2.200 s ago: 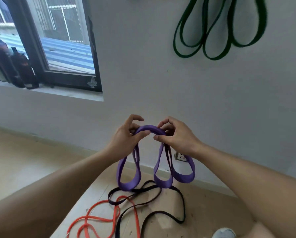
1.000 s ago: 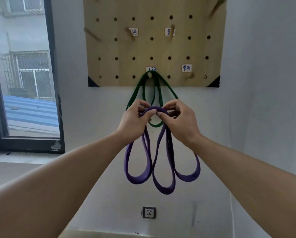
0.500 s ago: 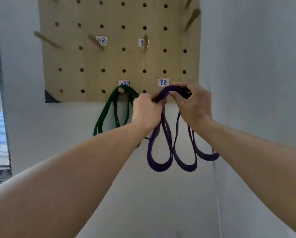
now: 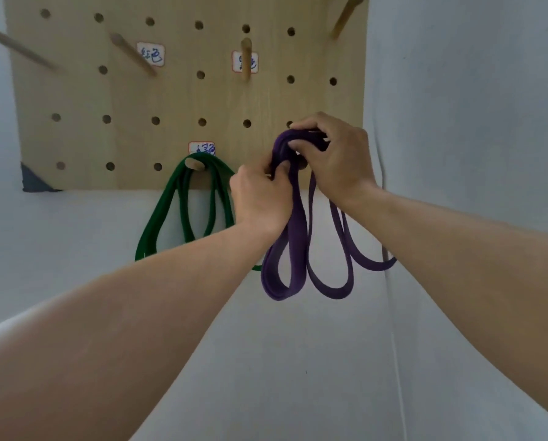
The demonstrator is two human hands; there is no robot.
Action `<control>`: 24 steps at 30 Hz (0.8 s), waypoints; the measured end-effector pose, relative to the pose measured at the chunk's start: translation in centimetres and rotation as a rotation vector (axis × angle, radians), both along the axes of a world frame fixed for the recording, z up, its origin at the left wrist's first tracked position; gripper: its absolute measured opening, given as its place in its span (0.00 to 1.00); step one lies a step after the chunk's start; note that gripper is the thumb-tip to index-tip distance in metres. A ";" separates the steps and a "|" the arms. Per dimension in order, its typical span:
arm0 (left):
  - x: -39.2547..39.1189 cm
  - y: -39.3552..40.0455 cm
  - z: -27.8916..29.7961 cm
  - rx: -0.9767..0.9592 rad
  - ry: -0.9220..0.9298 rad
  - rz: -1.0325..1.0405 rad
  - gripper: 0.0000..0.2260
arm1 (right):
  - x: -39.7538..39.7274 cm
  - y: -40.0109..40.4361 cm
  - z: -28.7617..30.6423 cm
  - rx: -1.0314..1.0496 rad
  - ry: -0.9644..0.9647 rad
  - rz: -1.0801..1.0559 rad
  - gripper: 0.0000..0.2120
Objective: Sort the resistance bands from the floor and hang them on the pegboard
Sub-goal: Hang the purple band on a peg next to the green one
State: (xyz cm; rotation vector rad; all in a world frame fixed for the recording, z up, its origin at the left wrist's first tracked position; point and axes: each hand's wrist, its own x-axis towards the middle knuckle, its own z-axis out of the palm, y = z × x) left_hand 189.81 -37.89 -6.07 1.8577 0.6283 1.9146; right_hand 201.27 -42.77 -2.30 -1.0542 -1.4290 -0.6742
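Pegboard (image 4: 75,90) on white wall; my left hand (image 4: 260,198) and right hand (image 4: 336,157) both grip one purple band (image 4: 298,246), folded into three loops; one green band (image 4: 170,205) hangs on a peg.

Pegboard (image 4: 75,100) fills upper left and centre of frame. Wooden pegs stick out toward the camera: one at far upper left (image 4: 14,43), one upper centre-left (image 4: 132,54), one upper centre (image 4: 246,58), one at the top right corner of the board (image 4: 346,15). Green band (image 4: 158,224) hangs off a low peg (image 4: 194,163) at centre, blocking the wall just below the board. Both hands (image 4: 298,173) and the looped purple band (image 4: 285,249) crowd the board's lower right corner. Side wall (image 4: 473,106) closes off the right. Bare wall at lower centre and left of the green band is open.
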 end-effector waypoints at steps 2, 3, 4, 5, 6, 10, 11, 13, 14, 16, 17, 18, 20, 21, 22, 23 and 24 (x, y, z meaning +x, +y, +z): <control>0.4 -0.1 0.0 0.014 -0.025 0.006 0.08 | 0.2 0.1 0.2 -0.018 -0.024 0.003 0.08; 0.5 0.1 -0.1 0.013 -0.032 0.009 0.08 | 0.4 0.1 0.2 -0.042 -0.036 0.006 0.08; 0.5 0.5 -0.3 0.008 -0.031 0.015 0.08 | 0.6 0.1 0.2 -0.081 -0.045 0.018 0.07; 0.4 0.9 -0.5 0.005 -0.020 0.028 0.08 | 0.7 0.0 0.3 -0.128 -0.051 0.036 0.07; 0.3 1.3 -0.6 0.011 0.001 0.050 0.07 | 0.8 0.0 0.4 -0.173 -0.048 0.058 0.06; 0.5 2.7 -0.4 0.033 0.092 0.097 0.07 | 1.7 0.6 1.5 -0.242 0.005 0.079 0.07; 0.8 2.9 -0.3 0.008 0.114 0.089 0.07 | 2.1 0.9 1.7 -0.247 0.010 0.045 0.07; 1.7 3.2 -0.2 -0.045 0.156 0.074 0.07 | 2.8 1.5 1.7 -0.274 0.017 -0.017 0.08; 2.0 3.3 -0.4 -0.058 0.164 0.074 0.07 | 3.0 1.8 1.5 -0.280 0.039 -0.013 0.08; 2.5 3.5 -0.7 -0.070 0.158 0.068 0.07 | 3.2 2.5 1.0 -0.263 0.103 0.032 0.09; 2.6 3.7 -0.9 -0.078 0.148 0.050 0.07 | 3.2 2.8 0.7 -0.247 0.132 0.057 0.10; 2.7 3.9 -1.1 -0.094 0.137 0.024 0.07 | 3.2 3.2 0.4 -0.235 0.161 0.080 0.10; 2.7 4.4 -1.3 -0.134 0.123 -0.024 0.07 | 3.2 3.9 0.0 -0.229 0.228 0.118 0.11; 2.7 4.6 -1.5 -0.147 0.121 -0.045 0.07 | 3.3 4.1 -0.1 -0.234 0.257 0.131 0.11; 2.6 4.8 -1.7 -0.156 0.123 -0.069 0.06 | 3.5 4.4 -0.2 -0.239 0.282 0.145 0.11; 2.5 5.0 -1.8 -0.165 0.130 -0.096 0.07 | 3.7 4.6 -0.3 -0.243 0.301 0.158 0.12; 2.4 5.2 -2.1 -0.175 0.143 -0.115 0.08 | 3.8 4.7 -0.4 -0.244 0.311 0.174 0.12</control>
